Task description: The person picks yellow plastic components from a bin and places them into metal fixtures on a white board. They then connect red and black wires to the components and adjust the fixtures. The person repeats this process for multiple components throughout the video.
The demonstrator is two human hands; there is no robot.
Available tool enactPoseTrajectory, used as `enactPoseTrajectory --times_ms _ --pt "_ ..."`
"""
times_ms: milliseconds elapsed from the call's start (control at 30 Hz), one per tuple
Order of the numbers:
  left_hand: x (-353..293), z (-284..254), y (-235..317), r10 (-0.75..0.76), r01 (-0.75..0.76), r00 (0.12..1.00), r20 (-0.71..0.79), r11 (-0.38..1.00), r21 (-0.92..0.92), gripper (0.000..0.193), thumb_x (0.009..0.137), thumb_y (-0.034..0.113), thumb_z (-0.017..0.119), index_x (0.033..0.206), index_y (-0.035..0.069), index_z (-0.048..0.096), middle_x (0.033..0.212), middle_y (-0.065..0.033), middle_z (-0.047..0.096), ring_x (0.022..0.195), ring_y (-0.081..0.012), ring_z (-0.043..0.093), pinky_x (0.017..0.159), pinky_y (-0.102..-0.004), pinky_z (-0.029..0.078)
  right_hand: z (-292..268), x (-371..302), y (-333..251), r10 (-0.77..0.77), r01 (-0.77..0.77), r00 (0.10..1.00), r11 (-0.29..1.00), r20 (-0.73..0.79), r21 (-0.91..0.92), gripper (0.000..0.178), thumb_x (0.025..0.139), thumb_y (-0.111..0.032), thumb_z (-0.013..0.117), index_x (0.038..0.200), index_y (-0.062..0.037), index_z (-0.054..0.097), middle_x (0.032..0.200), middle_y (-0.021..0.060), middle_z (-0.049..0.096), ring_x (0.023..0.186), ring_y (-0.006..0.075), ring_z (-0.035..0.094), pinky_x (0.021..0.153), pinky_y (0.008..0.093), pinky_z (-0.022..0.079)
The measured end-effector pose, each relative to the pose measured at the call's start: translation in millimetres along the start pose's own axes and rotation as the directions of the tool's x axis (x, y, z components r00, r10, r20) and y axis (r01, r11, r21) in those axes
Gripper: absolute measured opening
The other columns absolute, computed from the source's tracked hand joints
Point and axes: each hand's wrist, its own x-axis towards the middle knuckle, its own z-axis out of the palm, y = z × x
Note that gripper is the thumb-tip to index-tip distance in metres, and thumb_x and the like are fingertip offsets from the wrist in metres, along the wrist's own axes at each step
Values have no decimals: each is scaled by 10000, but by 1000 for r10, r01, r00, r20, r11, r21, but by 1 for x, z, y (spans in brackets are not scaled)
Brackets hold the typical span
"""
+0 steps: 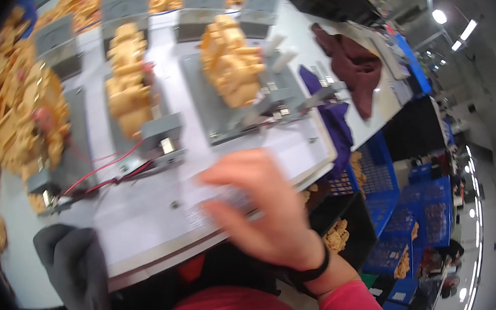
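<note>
White rectangular label with rows of small dark print on white board near front edge, partly hidden under right hand, blurred. Blue plastic crates with lattice walls right of bench, lower down, stacked and side by side, some holding tan parts. Black open bin between bench and crates, tan parts inside. Black tray at far end of bench, tan parts inside. No screens or signs discernible.

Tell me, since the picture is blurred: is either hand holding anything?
Cannot be told. The right hand hovers blurred over the white board; the gloved left hand shows nothing held.
</note>
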Motion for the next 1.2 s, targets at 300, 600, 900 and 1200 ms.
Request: enactPoseTrajectory --times_ms 300,600,900,1200 --pt "3 0 4 16 -15 999 -40 1000 25 190 790 -13 652 976 22 642 1018 -113 521 985 -273 506 890 -361 398 -38 -17 16 189 -195 980 883 -58 -428 215 837 -64 715 1045 -44 666 989 100 621 953 285 583 850 374 450" --pt "2 7 -12 32 -36 994 -102 999 -39 188 885 96 644 1017 -37 645 1048 -148 575 1005 -285 548 924 -396 421 -35 -14 36 161 -144 987 938 28 -314 98 840 -89 709 920 -52 664 907 87 607 941 282 569 830 375 457" --pt "7 8 9 80 -75 985 -155 997 36 202 889 127 739 1009 -26 683 989 -145 644 925 -272 598 830 -382 489 -40 -10 42 172 -183 976 981 -133 -71 91 878 -138 687 882 -59 641 817 85 603 755 283 580 724 376 446" --pt "6 4 0 118 -131 986 -120 986 -102 214 902 134 674 1024 -40 658 995 -150 608 912 -268 582 816 -395 506 -25 -4 52 49 -120 977 933 -210 -340 79 856 -109 688 834 -41 654 773 100 608 733 301 591 693 380 455"
